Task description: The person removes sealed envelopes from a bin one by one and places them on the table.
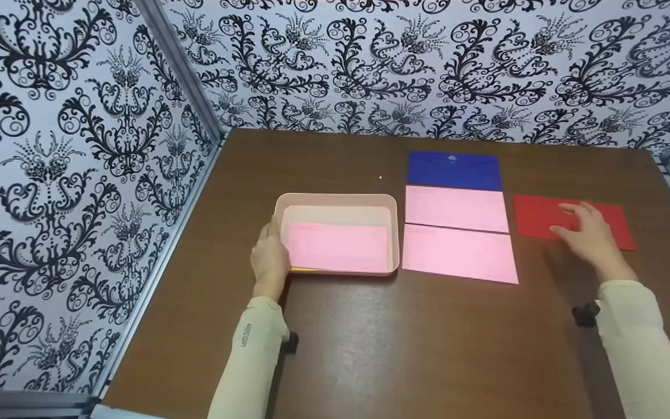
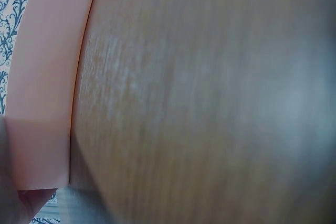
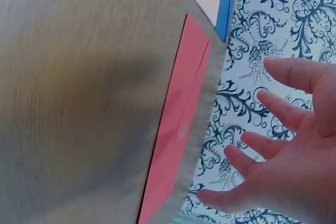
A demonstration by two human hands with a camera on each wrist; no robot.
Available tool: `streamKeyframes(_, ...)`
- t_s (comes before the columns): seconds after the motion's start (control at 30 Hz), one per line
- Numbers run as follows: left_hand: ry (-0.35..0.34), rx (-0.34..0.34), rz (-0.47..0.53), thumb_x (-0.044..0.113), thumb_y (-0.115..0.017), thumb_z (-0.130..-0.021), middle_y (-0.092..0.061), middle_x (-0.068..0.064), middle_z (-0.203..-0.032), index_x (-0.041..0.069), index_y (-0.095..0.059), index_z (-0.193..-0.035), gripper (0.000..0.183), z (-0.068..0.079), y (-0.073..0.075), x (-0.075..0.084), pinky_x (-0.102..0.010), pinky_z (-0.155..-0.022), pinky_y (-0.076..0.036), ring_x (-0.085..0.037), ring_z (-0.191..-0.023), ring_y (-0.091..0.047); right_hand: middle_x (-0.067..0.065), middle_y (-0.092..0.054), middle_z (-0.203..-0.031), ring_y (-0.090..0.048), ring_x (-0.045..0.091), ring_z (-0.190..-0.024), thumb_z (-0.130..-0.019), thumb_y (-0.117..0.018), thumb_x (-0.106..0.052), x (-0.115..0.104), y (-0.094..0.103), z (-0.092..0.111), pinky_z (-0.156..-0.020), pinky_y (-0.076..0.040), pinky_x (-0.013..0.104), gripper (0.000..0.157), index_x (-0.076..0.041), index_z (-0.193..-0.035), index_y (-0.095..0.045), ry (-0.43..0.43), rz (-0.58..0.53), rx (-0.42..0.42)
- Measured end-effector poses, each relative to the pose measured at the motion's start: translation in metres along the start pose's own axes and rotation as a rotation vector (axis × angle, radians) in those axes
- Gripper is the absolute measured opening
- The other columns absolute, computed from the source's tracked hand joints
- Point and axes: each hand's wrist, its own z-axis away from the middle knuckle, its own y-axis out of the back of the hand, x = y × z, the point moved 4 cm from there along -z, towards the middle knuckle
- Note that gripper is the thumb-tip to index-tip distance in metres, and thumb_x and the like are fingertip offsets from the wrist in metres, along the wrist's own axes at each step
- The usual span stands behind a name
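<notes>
A pale pink rectangular tray (image 1: 335,200) stands on the table with a pink envelope (image 1: 338,247) lying inside; a thin yellow edge shows under that envelope. My left hand (image 1: 270,256) holds the tray at its left side, and the left wrist view catches the tray's outer wall (image 2: 44,87) beside a bit of the hand. Over a red envelope (image 1: 544,218) at the right hovers my right hand (image 1: 591,233), fingers spread and holding nothing. In the right wrist view the palm and fingers of the right hand (image 3: 283,145) are apart from the red envelope (image 3: 176,124).
Right of the tray, a blue envelope (image 1: 454,170), a pink envelope (image 1: 457,208) and another pink envelope (image 1: 460,253) lie in a column on the brown table (image 1: 381,349). Patterned walls (image 1: 370,64) border the back and left.
</notes>
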Motion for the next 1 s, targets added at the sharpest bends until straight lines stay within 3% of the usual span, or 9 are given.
streamKeyframes(0.43,0.004,-0.003,0.014,-0.001,-0.047,-0.094,-0.062,-0.012,-0.134,0.009,-0.048,-0.146,0.053,-0.001,0.000,-0.001,-0.055,-0.079,-0.058,-0.045,-0.095,-0.070,0.037,-0.005,-0.160,-0.007,0.062,-0.144,-0.098,-0.060,-0.016,-0.015,-0.010,0.003,-0.106,-0.022,0.079,0.063,0.004,-0.151,-0.032,-0.023,-0.040,-0.010)
streamKeyframes(0.83,0.020,-0.030,-0.002,-0.001,-0.046,-0.094,-0.061,-0.011,-0.136,0.011,-0.047,-0.148,0.056,-0.001,0.000,-0.001,-0.055,-0.078,-0.058,-0.046,-0.094,-0.069,0.040,-0.014,-0.157,-0.015,0.064,-0.141,-0.096,-0.062,-0.011,-0.025,-0.020,0.004,-0.105,-0.023,0.079,0.057,0.006,-0.145,-0.040,0.059,-0.037,-0.025)
streamKeyframes(1.0,0.026,-0.044,-0.002,-0.002,-0.047,-0.093,-0.060,-0.010,-0.138,0.012,-0.046,-0.149,0.058,-0.001,0.002,0.000,-0.055,-0.079,-0.057,-0.046,-0.094,-0.069,0.041,-0.015,-0.155,-0.008,0.064,-0.143,-0.094,-0.062,-0.006,-0.028,-0.023,0.004,-0.106,-0.018,0.080,0.055,0.007,-0.143,-0.041,0.093,-0.042,-0.026)
